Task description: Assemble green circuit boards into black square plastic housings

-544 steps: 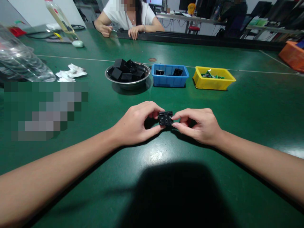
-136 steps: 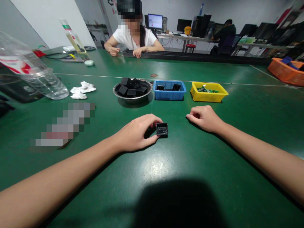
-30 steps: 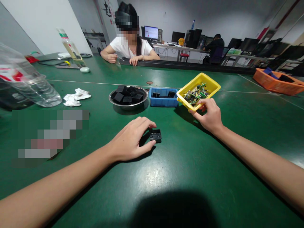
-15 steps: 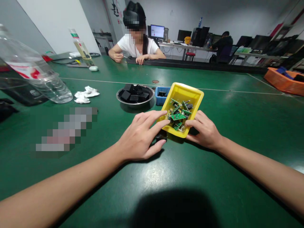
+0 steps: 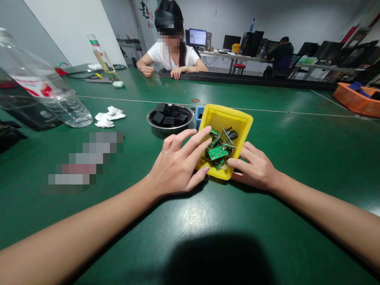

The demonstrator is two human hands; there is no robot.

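1. Across comes the yellow bin [image 5: 230, 118], swung in from the right since a second ago, tipped between the hands!
2. Far left, between nine and ten o'clock from it: water bottle [image 5: 49, 87], then tissue [image 5: 109, 116].
3. Bowl [image 5: 162, 130] of black blocks, ten o'clock.
4. Left hand [image 5: 178, 164], nearly nine: loose, fingers spread over the rim; contact with the circuit boards [image 5: 218, 153] inside, can't tell.
5. Right hand [image 5: 257, 168], four o'clock: gripping the bin's edge, finger inside.
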